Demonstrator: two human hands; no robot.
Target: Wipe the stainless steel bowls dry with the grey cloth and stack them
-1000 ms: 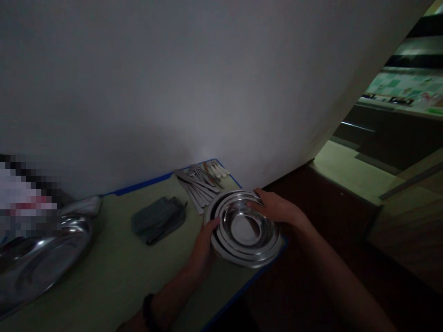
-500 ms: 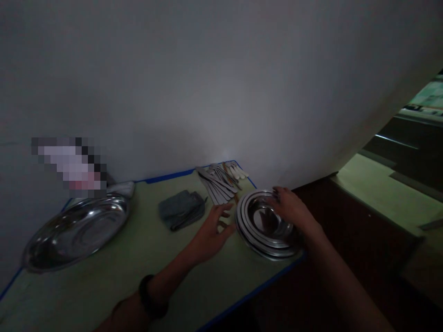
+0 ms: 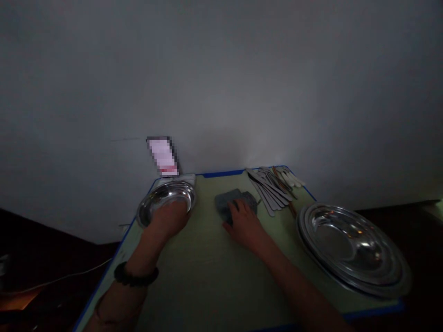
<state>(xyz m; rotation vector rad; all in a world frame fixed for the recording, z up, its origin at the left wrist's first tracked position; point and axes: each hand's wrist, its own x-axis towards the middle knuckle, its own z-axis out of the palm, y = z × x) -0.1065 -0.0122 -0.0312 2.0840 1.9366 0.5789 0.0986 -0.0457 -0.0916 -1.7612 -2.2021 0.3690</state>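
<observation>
A shiny metal bowl (image 3: pixel 144 207) stands at the left of the table. My left hand (image 3: pixel 171 216), with a dark bead bracelet on the wrist, reaches over its near right rim; the fingers are hidden inside the bowl. Near the middle lies a folded grey cloth (image 3: pixel 221 203). My right hand (image 3: pixel 244 221) is over the cloth, fingers apart and touching it from above. At the right edge sits a stack of round metal dishes (image 3: pixel 335 242), with no hand on it.
Knives (image 3: pixel 272 196) lie fanned out at the back right, beside other cutlery and white-handled spoons (image 3: pixel 292 178). A blurred-out phone (image 3: pixel 162 157) leans at the back left near the wall. Blue tape (image 3: pixel 221 174) edges the green table top (image 3: pixel 204 276).
The view has swung left. My right hand has left the metal dish stack for the grey cloth. My left hand has moved from beside the stack to the bowl at the left.
</observation>
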